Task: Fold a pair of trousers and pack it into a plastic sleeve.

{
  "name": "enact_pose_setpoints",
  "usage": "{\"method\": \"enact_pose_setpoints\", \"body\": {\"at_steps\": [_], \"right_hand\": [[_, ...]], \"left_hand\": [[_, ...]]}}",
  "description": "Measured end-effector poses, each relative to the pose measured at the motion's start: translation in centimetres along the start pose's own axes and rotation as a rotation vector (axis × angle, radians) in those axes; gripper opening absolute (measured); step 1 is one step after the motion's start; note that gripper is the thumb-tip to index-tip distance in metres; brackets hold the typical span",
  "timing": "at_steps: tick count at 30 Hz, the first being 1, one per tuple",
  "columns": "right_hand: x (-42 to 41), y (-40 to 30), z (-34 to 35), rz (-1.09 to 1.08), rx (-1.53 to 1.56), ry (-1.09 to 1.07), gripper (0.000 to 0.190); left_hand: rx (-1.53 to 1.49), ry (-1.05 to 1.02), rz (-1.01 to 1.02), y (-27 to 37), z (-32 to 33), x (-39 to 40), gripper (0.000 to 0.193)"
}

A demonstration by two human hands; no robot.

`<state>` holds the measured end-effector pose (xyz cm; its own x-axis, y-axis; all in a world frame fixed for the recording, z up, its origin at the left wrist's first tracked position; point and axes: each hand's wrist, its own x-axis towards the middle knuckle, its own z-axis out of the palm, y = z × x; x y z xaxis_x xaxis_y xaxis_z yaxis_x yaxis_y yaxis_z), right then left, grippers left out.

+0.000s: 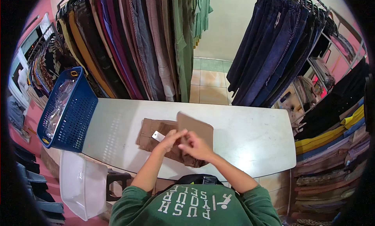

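Note:
A folded brown garment (164,127), apparently trousers, lies on the white table in front of me. Its right part forms a smooth, lighter-looking brown flap (197,127), slightly blurred along the upper edge. A white tag (158,136) rests on the cloth beside my left hand. My left hand (172,139) reaches over the middle of the garment, fingertips at the flap's left edge; its grip is unclear. Close against it, my right hand (197,146) curls its fingers and thumb at the flap's lower left edge. Bunched cloth shows beneath both hands.
The white table (249,138) has a curved near edge. A blue plastic basket (73,117) with clear plastic packaging (60,108) stands at its left end. Below is a white plastic tub (83,182). Racks of hanging trousers (146,50) and jeans (272,50) stand beyond; folded clothes (325,179) are stacked right.

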<state>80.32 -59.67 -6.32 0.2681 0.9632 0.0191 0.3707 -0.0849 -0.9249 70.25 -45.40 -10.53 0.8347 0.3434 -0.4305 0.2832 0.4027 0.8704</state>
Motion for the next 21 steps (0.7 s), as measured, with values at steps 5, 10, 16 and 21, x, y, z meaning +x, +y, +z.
{"method": "enact_pose_setpoints", "body": {"at_steps": [5, 10, 16, 21], "right_hand": [[-0.4, 1.8, 1.3, -0.145, -0.21, 0.025, 0.062], [-2.8, 6.5, 2.7, -0.2, -0.566, 0.043, 0.085], [-2.5, 8.5, 5.5, -0.177, -0.811, -0.153, 0.089], [-1.7, 9.4, 6.2, -0.126, -0.9, -0.223, 0.093]], "left_hand": [[0.137, 0.293, 0.164, -2.2, -4.6, -1.6, 0.029], [0.54, 0.542, 0.404, -3.9, -10.0, -1.8, 0.031], [0.786, 0.825, 0.443, -7.8, -14.4, -1.2, 0.032], [0.924, 0.867, 0.203, -7.1, -13.7, -1.0, 0.036]]}}
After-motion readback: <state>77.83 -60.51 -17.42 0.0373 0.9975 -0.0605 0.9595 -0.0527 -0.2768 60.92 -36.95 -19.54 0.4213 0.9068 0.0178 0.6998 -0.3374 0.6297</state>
